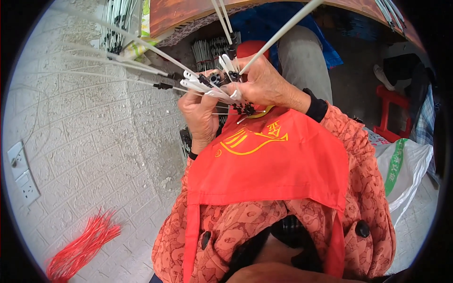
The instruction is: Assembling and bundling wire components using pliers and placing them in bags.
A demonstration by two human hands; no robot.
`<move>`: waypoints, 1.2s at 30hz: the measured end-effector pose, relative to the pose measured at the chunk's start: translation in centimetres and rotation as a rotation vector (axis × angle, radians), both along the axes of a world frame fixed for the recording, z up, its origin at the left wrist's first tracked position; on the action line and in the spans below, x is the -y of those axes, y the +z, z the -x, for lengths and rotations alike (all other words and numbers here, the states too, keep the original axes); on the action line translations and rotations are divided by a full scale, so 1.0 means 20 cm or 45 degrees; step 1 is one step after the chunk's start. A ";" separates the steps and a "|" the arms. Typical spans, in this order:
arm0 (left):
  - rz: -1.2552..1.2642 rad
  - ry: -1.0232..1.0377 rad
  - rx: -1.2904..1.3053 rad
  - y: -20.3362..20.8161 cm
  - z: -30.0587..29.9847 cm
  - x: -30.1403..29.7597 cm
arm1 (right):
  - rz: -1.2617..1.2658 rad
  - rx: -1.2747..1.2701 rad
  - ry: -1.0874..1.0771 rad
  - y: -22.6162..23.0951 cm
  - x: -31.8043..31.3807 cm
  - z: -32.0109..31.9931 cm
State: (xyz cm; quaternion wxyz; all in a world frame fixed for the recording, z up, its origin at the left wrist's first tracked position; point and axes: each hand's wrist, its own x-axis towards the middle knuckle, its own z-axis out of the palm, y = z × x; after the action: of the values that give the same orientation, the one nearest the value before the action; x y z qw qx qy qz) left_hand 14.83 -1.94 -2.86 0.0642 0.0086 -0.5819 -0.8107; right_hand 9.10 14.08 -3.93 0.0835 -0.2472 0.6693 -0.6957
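Beside the pale wall (pixel 71 127), white rods (pixel 283 36) jut from between the fingers (pixel 207 103).

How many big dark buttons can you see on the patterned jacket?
2: one dark button beside the left strap of the red apron, the other beyond the right strap. Others may be hidden behind the apron.

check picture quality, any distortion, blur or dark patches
Head view: the wooden table edge curves with fisheye distortion; the pale rods fade into blur toward upper left; the red apron looks evenly lit; deep shadow lies beneath the table at right.
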 end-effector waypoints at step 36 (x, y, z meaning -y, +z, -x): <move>-0.056 -0.043 0.147 0.03 0.02 0.01 | 0.068 0.150 -0.022 0.05 -0.02 -0.05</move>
State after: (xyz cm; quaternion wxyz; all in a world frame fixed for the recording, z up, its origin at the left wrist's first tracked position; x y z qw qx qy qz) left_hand 14.48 -2.05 -2.28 0.0164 0.0469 -0.5667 -0.8224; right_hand 10.20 14.55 -3.01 0.1099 -0.2021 0.6464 -0.7275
